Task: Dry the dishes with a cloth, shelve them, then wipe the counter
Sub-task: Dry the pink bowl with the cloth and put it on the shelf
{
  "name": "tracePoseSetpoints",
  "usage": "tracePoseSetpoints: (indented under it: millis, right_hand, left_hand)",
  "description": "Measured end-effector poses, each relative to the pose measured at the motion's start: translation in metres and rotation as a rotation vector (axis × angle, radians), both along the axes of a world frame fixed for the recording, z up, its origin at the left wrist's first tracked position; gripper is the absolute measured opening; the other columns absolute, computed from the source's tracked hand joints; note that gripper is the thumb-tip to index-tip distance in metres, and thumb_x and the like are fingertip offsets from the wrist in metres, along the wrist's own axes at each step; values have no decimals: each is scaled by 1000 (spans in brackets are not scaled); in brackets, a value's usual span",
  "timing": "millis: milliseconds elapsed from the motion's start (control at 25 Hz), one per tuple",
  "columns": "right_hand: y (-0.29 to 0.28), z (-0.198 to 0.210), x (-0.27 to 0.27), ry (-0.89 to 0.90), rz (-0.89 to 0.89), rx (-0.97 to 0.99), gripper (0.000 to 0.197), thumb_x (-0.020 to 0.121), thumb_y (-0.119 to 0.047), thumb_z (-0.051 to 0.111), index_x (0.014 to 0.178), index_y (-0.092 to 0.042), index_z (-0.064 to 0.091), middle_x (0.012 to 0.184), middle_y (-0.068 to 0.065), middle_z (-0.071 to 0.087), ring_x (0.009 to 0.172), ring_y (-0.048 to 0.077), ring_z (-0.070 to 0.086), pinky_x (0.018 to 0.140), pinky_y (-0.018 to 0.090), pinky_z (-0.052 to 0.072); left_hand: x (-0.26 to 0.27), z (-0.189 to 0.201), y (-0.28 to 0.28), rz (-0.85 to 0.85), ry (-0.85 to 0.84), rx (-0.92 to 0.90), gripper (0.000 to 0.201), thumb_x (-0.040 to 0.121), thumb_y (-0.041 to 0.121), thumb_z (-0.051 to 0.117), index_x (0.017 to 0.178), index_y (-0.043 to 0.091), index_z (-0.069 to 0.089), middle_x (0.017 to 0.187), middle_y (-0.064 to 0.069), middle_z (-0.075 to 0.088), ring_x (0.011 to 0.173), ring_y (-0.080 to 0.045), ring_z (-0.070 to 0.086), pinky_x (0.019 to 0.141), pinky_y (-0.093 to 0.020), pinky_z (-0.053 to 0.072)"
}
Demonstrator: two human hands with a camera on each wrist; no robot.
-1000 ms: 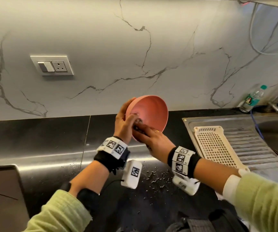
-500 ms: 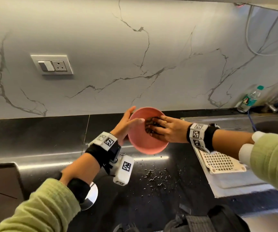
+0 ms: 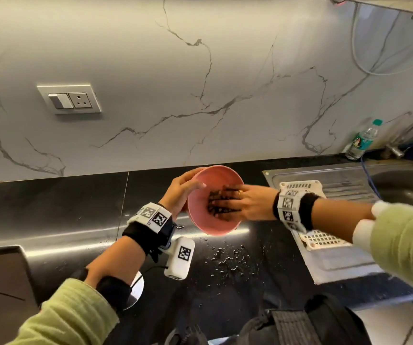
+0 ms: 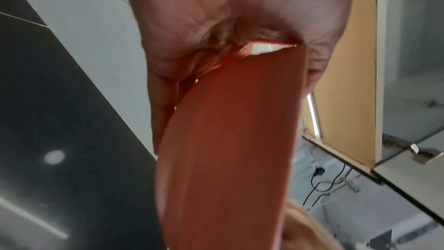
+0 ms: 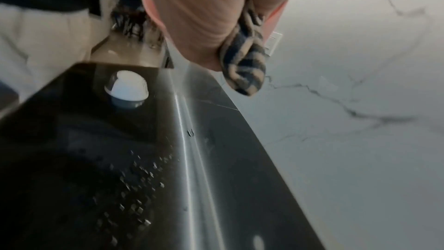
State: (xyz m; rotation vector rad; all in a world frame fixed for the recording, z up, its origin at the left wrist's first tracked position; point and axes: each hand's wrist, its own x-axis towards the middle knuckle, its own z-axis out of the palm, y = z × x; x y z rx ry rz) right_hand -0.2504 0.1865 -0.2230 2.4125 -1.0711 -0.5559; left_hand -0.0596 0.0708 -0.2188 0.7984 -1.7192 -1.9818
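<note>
1. Above the black counter [image 3: 237, 282], clear of it: 1 pink bowl [image 3: 201, 192], tipped on edge, opening turned to the right, probably so the cloth can reach inside.
2. Left hand [image 3: 179, 192]: fingers curled round the bowl's left rim, thumb over the edge, steadying it.
3. Right hand [image 3: 247, 204]: inside the bowl, fingers pressing 1 dark striped cloth [image 3: 216, 202] against the inner wall; a fold of cloth [image 5: 245, 58] is pinched under the palm.
4. Water drops [image 3: 230, 257]: scattered on the counter below the bowl, left for the wiping step.
5. White slotted tray [image 3: 322, 239]: on the sink's draining board [image 3: 344, 262], to the right.
6. Plastic bottle [image 3: 363, 140]: upright by the wall.
</note>
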Motion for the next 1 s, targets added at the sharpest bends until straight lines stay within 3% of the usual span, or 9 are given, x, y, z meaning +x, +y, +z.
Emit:
tracePoseSetpoints:
  millis: [160,240,400,520,640,720,800,880,1000]
  right_hand:
    - [-12,34,0,331,31,-41,65,76,-19,59,139,-19,44,145,1,45,137,26,35,115,44,12]
    - [-8,38,13,255,-26,-67,62,79,-18,56,140,-19,44,143,1,47,136,26,38,114,43,11]
    - [15,43,48,-23,-222,59,44,88,-21,57,132,-23,54,133,-2,56,130,22,45,115,37,7]
    - [31,57,54,-122,-391,393,44,93,-11,48,135,-23,50,137,0,49,130,24,40,114,37,26]
    - [29,59,48,-545,-645,496,48,88,-1,55,133,-18,53,137,2,49,129,20,42,109,31,34]
    - [21,52,45,-1021,-719,306,50,80,8,57,126,-12,59,129,6,55,123,22,48,106,34,40]
    - [10,37,50,-1208,-710,115,54,78,11,53,128,-10,57,129,9,54,123,24,47,107,35,38]
    - [4,20,57,-980,-691,179,57,85,2,54,139,-13,45,145,9,40,133,25,36,112,38,30]
    - [6,2,53,-569,-602,401,61,89,-9,57,145,-23,36,156,3,20,140,27,25,115,42,25]
  left_hand:
    - [-7,1,5,-167,-110,8,50,69,22,54,118,19,61,107,-14,67,86,-22,66,70,-37,58]
    - [-3,-1,-2,-183,-103,121,49,73,28,56,120,17,58,116,-19,63,97,-31,62,89,-49,50]
    - [7,-17,-7,-245,-87,179,63,74,38,65,128,8,54,126,-22,58,111,-37,57,102,-52,40]
    - [8,-13,-1,-111,-167,136,66,66,49,66,122,13,58,118,-19,61,100,-37,61,81,-46,51]
    - [4,-5,4,-16,-202,160,60,65,52,60,115,19,59,112,-16,63,93,-35,63,69,-38,53]
    - [0,-8,9,39,-218,169,60,64,56,60,113,22,60,112,-16,64,96,-37,64,73,-44,55]
    - [-5,-14,14,39,-217,190,63,62,63,61,113,26,60,114,-14,64,100,-37,63,79,-52,54]
    - [-9,-19,16,-18,-195,255,67,68,68,56,119,26,57,118,-12,64,105,-32,63,83,-52,53]
    - [-7,-13,12,-75,-217,115,57,84,66,44,123,25,49,115,-9,63,99,-28,66,79,-47,57]
